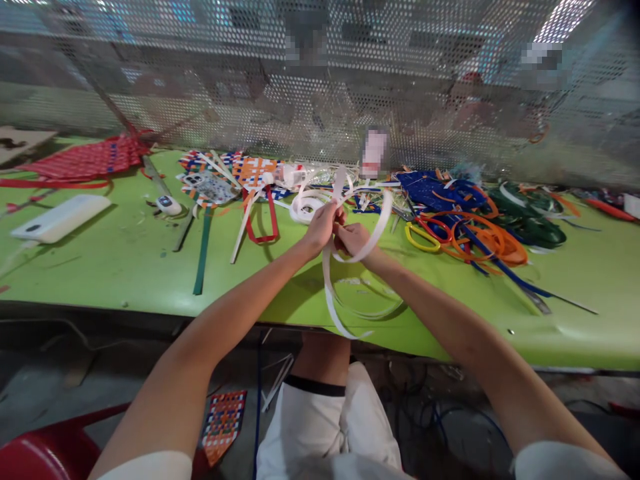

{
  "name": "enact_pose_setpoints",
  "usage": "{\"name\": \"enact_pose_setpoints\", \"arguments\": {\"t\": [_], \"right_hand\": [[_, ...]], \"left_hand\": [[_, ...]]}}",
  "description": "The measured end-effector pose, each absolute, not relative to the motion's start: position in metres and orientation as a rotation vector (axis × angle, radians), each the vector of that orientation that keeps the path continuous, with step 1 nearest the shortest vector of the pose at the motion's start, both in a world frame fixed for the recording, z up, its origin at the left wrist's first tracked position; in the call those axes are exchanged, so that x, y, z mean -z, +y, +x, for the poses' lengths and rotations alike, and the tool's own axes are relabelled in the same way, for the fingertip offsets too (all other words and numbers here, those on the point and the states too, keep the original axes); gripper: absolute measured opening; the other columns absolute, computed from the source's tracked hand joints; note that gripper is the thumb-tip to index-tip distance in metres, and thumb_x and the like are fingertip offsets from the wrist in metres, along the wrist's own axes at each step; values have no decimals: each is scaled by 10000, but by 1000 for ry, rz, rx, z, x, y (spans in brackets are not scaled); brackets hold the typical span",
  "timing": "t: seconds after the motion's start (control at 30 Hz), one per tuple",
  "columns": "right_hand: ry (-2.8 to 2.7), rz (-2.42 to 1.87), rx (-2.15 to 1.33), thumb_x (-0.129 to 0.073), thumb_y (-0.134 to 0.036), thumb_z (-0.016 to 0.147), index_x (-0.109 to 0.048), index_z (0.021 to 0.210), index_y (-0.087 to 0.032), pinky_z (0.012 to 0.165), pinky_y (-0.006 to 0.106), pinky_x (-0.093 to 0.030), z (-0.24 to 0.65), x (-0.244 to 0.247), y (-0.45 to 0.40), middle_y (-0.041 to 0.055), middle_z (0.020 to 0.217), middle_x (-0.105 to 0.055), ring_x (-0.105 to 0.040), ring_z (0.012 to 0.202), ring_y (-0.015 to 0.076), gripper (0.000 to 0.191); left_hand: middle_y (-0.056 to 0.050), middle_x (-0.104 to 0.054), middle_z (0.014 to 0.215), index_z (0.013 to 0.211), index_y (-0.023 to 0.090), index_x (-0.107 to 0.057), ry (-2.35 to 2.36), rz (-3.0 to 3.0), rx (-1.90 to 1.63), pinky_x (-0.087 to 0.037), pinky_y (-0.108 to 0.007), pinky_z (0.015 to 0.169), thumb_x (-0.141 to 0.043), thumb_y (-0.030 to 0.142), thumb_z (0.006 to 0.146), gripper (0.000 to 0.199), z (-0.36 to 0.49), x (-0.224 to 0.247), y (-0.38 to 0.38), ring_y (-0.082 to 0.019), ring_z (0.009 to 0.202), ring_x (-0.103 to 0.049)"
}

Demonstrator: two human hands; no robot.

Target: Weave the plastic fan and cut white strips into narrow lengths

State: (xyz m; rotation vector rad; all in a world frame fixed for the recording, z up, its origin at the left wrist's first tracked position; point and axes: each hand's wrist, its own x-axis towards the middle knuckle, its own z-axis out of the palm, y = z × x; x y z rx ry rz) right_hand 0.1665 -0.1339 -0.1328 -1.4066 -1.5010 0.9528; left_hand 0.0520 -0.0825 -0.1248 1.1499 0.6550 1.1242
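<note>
My left hand [321,230] and my right hand [353,238] meet above the middle of the green table, fingers closed on a white plastic strip [383,223]. One length of the strip curls in a loop over my right wrist. Another hangs past the table's front edge. Fingers cover the place where the strip is pinched. Just behind my left hand lies a coil of white strip [301,208]. To the right, scissors with yellow and red handles [423,239] lie beside coiled orange strips [483,240].
The green table [150,267] backs onto a perforated metal screen [210,87]. On the left are a white power bank [63,219], a red woven piece [93,160] and a dark green strip [203,253]. Blue woven material [433,190] and green strips [530,213] lie right.
</note>
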Motion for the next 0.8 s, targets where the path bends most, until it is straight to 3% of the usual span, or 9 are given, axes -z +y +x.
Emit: {"name": "enact_pose_setpoints", "arguments": {"t": [0.1, 0.2, 0.3, 0.4, 0.5, 0.6, 0.73, 0.8], "right_hand": [[-1541, -1349, -694, -766, -563, 905, -593, 633, -212, 576, 296, -403, 175, 128, -130, 13, 631, -597, -541, 609, 149, 477], [-1336, -1218, -399, -820, -526, 877, -631, 877, -224, 628, 285, -469, 186, 121, -123, 22, 839, -656, -606, 740, 155, 356], [-1272, -1115, -400, -782, -539, 935, -622, 1110, -267, 576, 278, -499, 199, 117, -117, 27, 988, -679, -618, 694, 136, 361], [-1295, -1074, -429, -713, -575, 989, -634, 1045, -269, 467, 273, -459, 207, 116, -115, 25, 957, -692, -577, 577, 121, 321], [-1296, -1058, -413, -730, -601, 964, -670, 982, -252, 423, 264, -445, 209, 116, -115, 27, 912, -711, -605, 574, 131, 355], [-1268, -1089, -405, -771, -588, 927, -702, 970, -241, 414, 252, -451, 208, 117, -115, 30, 886, -735, -618, 572, 132, 356], [-1208, -1112, -422, -812, -553, 896, -670, 975, -247, 405, 227, -446, 210, 120, -112, 31, 921, -723, -652, 599, 131, 346], [-1178, -1101, -425, -848, -549, 868, -637, 1026, -263, 406, 218, -458, 211, 121, -110, 31, 990, -707, -666, 625, 126, 389]], "left_hand": [[41, -398, 628, 684, 194, -440, 744, 1078, -1140, -343, -177, 504, -408, 277, 1163, 487, 51, 118, -86, -86, 510, -389], [80, -258, 609, 691, 216, -360, 775, 991, -1067, -205, -175, 429, -400, 342, 1174, 501, 49, 109, -90, -68, 437, -243], [97, -210, 606, 710, 218, -359, 779, 1002, -945, -141, -169, 415, -393, 342, 1173, 480, 48, 105, -95, -55, 414, -191], [103, -244, 597, 795, 202, -460, 765, 1064, -851, -139, -164, 409, -376, 345, 1174, 414, 49, 105, -99, -52, 400, -200], [108, -285, 587, 1063, 215, -582, 739, 1142, -823, -135, -162, 415, -371, 299, 1165, 249, 49, 108, -100, -65, 385, -213], [107, -304, 586, 1293, 277, -561, 705, 1212, -775, -123, -169, 422, -361, 265, 1152, 245, 48, 111, -98, -78, 373, -226], [106, -281, 602, 1223, 258, -556, 667, 1234, -712, -112, -182, 420, -352, 426, 1180, 267, 47, 111, -100, -76, 385, -194], [105, -290, 607, 1146, 239, -555, 670, 1246, -729, -116, -186, 420, -379, 422, 1185, 256, 48, 109, -103, -73, 398, -201]]}}
